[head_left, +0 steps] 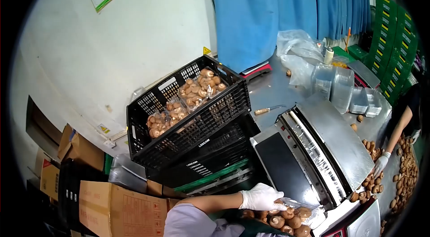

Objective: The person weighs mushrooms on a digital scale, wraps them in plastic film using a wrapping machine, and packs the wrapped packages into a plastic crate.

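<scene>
My left hand (263,197), in a white glove, reaches in from the bottom with its fingers closed at the edge of a pack of brown mushrooms (293,222). Clear plastic shows along the pack's far side, close to the front of a film-wrapping machine (309,161). That machine has a flat black plate (286,163) and a roll of clear film (320,161) beside it. The lower part of the pack is cut off by the frame edge. My right hand is out of view.
A black crate (188,136) holding bagged mushrooms stands on stacked crates at left. A knife (264,110) and clear trays (342,87) lie on the metal table. At right, a co-worker's gloved hand (382,164) touches loose mushrooms (405,165). Cardboard boxes (121,208) stand lower left.
</scene>
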